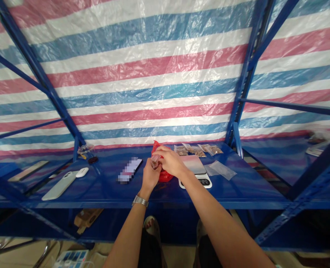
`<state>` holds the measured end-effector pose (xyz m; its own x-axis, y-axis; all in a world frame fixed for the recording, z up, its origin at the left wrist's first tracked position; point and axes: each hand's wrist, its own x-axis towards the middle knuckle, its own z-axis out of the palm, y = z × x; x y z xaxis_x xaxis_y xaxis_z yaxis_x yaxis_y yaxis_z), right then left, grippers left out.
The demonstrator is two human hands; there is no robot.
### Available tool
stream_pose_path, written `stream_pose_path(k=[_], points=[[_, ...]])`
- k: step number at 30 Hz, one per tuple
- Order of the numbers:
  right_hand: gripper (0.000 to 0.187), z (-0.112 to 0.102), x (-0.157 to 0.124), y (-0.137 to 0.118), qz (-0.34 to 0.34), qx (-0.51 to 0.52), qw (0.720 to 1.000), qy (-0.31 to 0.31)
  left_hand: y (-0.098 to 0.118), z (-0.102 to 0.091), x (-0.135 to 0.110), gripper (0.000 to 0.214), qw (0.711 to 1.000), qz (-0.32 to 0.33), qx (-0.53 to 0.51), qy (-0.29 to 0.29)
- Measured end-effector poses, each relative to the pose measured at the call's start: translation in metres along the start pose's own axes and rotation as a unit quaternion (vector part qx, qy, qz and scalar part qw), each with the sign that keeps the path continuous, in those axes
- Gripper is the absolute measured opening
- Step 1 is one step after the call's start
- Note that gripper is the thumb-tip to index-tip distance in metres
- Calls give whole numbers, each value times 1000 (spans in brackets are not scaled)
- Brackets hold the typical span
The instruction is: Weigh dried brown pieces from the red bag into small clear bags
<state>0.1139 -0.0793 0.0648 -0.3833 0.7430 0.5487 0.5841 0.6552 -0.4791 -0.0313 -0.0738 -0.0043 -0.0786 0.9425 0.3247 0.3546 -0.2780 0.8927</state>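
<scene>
My left hand (150, 173) is closed on a small clear plastic bag (155, 160) with something brownish inside. Close against it, my right hand (167, 160) has its fingers bent down at the bag's mouth; what its fingertips hold, if anything, is hidden. Under and behind both hands lies a red plastic bag (165, 177). To the right sits a white kitchen scale (194, 167), partly covered by my right forearm. Beside the scale are flat clear bags (223, 170). Several filled clear bags (194, 149) of brownish bits lie behind the scale.
On the blue shelf (103, 193), a phone (130, 170) lies left of my hands. Farther left are a pale phone-like case (59, 186), a white oval object (82, 172) and a clear container (88, 154). Blue rack posts (241, 80) stand either side, with a striped sheet (154, 89) behind.
</scene>
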Motion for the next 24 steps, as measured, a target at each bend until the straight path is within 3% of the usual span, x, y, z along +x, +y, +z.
stream_pose_path(k=[4,8,12,14,19,24], points=[[51,-1,2,-5,-7,-22,1000,-1,0,0,1,25,1000,0,-8,2],[51,0,1,3,70,-43,996,19,0,-2,5,20,1000,3,-17,22],[57,3,-2,12,120,-47,992,-6,6,-11,8,20,996,29,-60,51],[55,4,-1,10,111,-19,994,4,9,-15,8,27,994,59,-41,79],[22,2,1,-3,46,162,985,27,13,-8,1,49,972,132,101,163],[12,-2,-4,13,80,233,967,60,26,12,-10,52,975,179,92,97]])
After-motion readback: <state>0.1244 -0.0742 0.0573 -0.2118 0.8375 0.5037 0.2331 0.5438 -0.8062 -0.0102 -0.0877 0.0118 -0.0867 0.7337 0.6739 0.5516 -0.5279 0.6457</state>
